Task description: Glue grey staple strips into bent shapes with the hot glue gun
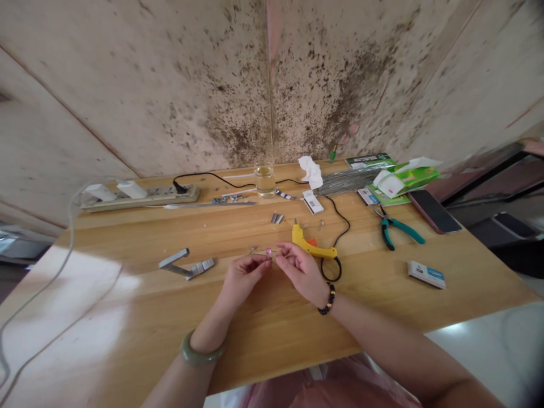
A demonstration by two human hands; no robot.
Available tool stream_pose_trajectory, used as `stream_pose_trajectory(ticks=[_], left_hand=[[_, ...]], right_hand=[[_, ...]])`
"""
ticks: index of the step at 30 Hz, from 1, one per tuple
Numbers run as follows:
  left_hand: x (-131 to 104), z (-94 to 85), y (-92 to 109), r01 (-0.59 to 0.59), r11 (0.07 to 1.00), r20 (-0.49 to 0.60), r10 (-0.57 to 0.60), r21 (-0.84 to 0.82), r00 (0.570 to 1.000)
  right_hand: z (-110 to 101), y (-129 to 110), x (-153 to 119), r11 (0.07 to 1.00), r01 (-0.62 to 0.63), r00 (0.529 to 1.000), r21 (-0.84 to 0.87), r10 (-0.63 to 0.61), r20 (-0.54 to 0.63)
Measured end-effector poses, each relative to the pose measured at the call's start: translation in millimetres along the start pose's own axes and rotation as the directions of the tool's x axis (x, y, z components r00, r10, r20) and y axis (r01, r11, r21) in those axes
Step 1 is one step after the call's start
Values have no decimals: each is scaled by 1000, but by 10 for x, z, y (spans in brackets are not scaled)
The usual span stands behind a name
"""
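Note:
Over the middle of the wooden table (170,317), my left hand (249,275) and my right hand (302,273) are close together. Between their fingertips is a tiny piece with a pink spot (269,251), too small to name. My left hand pinches it from one side, its thumb and forefinger pressed together. From the other side, my right hand's thumb and fingers close on the same small piece. Just beyond my right hand lies a yellow glue gun (322,248) on its side. Left of my left hand are joined grey metal-looking blocks (200,268).
Teal-handled pliers (402,229), a phone (434,211) and a small box (426,275) lie to the right. Along the back stand a glass of liquid (265,181), a power strip (159,196), thin wires (351,179) and a tissue pack (408,177).

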State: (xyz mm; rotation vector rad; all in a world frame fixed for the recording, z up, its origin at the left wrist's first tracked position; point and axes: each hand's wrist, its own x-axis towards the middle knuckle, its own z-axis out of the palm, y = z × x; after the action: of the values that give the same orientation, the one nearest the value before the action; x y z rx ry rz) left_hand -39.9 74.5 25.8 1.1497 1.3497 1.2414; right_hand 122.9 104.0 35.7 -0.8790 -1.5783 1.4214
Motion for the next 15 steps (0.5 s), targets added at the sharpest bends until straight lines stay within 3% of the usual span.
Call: stream_pose_trajectory(ticks=[9,15], left_hand=[[32,-8,-2,92,983,-188,-121,-157,975],[39,-20,4,101,980,-198,-135,-174,971]], right_hand=[[4,-9,-25,992,67,997,-107,-71,-40],[2,-41,-72,977,102,995,-189,-95,42]])
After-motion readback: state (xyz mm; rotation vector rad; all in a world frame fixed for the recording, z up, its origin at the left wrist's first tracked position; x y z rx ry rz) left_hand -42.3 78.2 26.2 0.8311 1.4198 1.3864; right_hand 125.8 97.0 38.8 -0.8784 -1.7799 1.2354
